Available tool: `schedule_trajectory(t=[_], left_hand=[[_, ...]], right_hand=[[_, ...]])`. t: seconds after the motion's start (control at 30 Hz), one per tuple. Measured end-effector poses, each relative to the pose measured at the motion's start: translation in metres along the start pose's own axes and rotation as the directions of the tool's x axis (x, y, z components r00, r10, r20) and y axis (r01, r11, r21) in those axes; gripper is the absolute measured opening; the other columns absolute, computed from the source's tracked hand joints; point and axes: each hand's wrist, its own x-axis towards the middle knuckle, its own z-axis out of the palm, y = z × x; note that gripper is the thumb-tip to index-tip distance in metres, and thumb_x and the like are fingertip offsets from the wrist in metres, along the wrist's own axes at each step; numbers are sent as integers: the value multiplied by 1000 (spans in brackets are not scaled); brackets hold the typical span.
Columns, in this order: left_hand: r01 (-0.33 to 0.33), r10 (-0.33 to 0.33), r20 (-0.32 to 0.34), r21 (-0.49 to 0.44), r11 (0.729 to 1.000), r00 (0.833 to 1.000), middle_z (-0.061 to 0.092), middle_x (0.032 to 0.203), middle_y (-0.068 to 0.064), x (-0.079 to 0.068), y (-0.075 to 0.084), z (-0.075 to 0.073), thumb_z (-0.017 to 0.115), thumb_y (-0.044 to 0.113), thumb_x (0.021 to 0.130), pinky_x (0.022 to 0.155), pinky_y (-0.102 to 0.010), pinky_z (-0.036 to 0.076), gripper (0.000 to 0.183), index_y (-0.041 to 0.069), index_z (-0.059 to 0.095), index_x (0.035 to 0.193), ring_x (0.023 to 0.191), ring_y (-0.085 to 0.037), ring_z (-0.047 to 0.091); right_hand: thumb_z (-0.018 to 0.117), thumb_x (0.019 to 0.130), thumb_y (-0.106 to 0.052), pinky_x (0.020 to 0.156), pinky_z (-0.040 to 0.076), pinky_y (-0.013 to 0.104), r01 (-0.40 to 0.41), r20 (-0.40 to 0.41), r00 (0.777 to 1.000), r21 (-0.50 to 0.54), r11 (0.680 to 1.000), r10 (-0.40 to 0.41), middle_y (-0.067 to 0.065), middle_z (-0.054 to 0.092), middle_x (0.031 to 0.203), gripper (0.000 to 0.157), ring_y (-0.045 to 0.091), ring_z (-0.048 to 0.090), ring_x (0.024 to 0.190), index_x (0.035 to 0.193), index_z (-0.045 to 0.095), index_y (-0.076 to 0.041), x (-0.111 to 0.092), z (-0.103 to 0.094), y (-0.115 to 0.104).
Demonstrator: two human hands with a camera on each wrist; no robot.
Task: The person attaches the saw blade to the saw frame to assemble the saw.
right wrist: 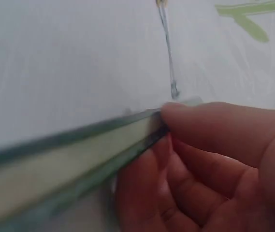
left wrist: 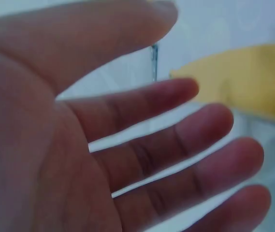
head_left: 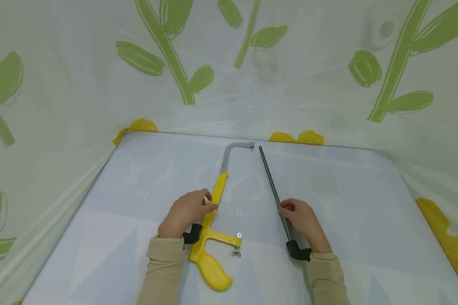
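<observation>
A yellow hacksaw frame [head_left: 217, 201] with a bare metal front arm lies on the table, its handle toward me and no blade across it. Over the frame's middle is my left hand [head_left: 188, 209], fingers loosely extended and thumb apart. In the left wrist view the hand [left wrist: 79, 135] holds nothing, and the yellow frame [left wrist: 253, 82] lies beyond the fingertips; contact cannot be made out. Right of the frame, my right hand [head_left: 301, 216] pinches a long, narrow grey hacksaw blade [head_left: 269, 173]. The right wrist view shows the blade [right wrist: 79, 169] between thumb and fingers.
A wing nut [head_left: 236, 251] sits on the frame's short rear arm. The pale table [head_left: 351, 203] meets a white curtain [head_left: 309, 93] with green leaf prints at its back and sides. Black mounts [head_left: 297, 250] are worn at both wrists.
</observation>
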Motion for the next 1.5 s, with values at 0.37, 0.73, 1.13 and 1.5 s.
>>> schedule_trajectory(t=[0.37,0.73,1.13,1.5], left_hand=[[-223,218,119,33,974,969,54,71,10,-4,30,15,63,36,80,57,-25,40,17,19,63,82,61,-9,48],[-207,194,189,47,977,962,54,67,10,-5,44,25,65,34,80,55,-24,40,16,18,65,77,58,-9,48],[-174,165,244,13,985,955,55,61,7,-4,39,31,63,36,80,53,-26,41,21,17,67,72,54,-10,49],[-163,150,233,37,986,961,46,49,7,-4,42,31,60,37,81,48,-24,35,28,17,66,62,47,-9,42]], right_hand=[[63,82,-20,66,50,31,-40,30,999,450,892,30,13,62,97,35,18,59,75,111,57,-1,8,19,-7],[65,81,-23,66,50,29,-72,49,997,538,840,53,12,62,96,37,19,59,76,111,57,-3,12,40,-18],[66,80,-23,64,50,27,-77,45,997,595,800,62,11,62,92,37,17,58,74,110,58,-3,23,58,-27],[64,82,-22,63,49,27,-94,59,996,598,796,73,10,62,93,36,16,56,73,112,57,-3,23,58,-32]])
